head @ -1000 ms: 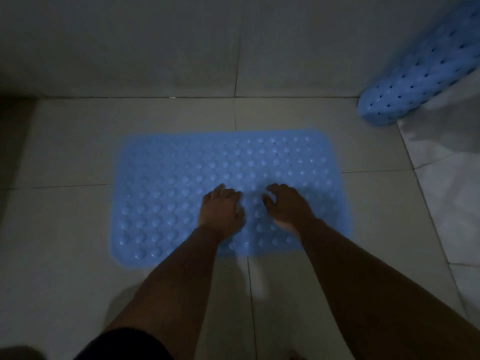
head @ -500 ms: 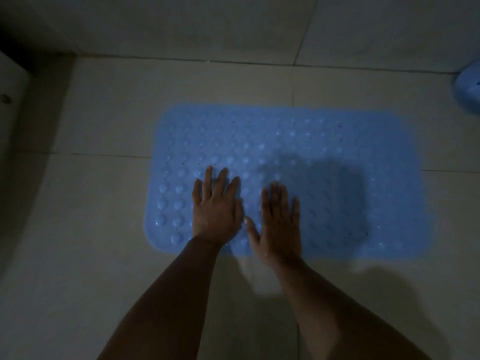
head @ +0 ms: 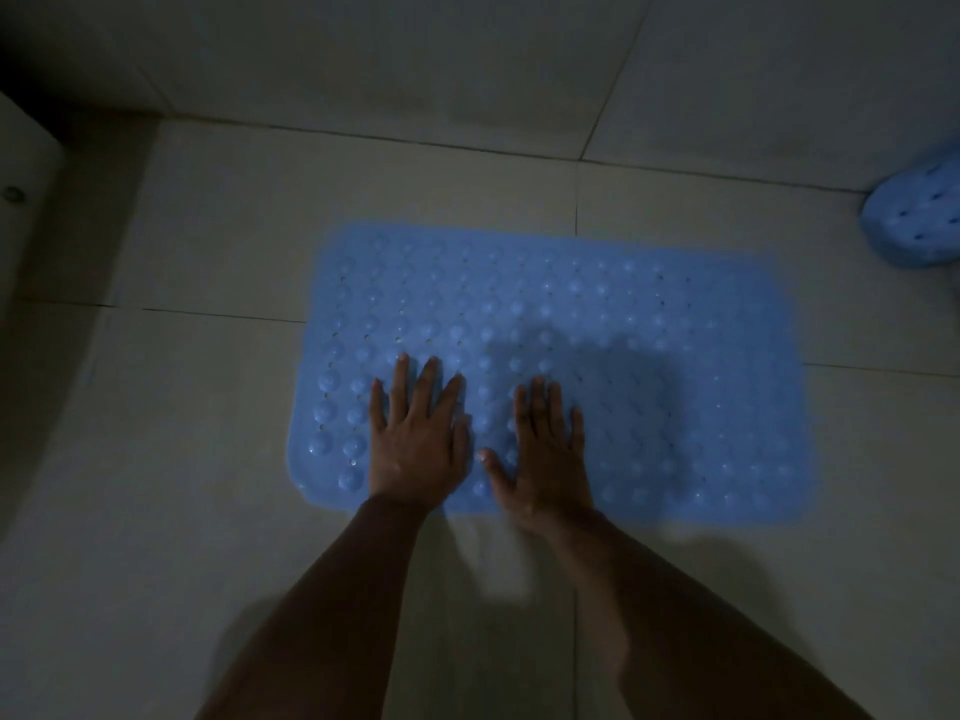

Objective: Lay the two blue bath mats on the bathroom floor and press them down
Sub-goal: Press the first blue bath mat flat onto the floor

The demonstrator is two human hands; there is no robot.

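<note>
Left hand [head: 418,439] lay flat, palm down, fingers spread wide on the near-left part of the flat blue mat [head: 623,324]. It gripped nothing. Right hand [head: 545,454] lay just beside it, also flat and palm down, fingers closer together, thumb stuck out toward the left hand; it held nothing either. The 2 hands were close but not touching. Both wrists sat at the mat's near edge, forearms running back toward the camera over bare floor [head: 156,511].

The flat mat was rectangular with rounded corners, covered in rows of raised bumps with small holes between them. It lay spread on the tiled floor, long side running left to right, and looked fully unrolled. A dark shadow fell on the mat right of the right hand.

The 2nd blue mat [head: 914,220] was rolled up at the far right edge of view, partly cut off, with small dark holes showing on it. It sat apart from the flat mat, near where floor met the tiled wall [head: 363,54].

A pale fixture [head: 26,163] showed at the left edge, too dim to identify. Lighting was low overall.
</note>
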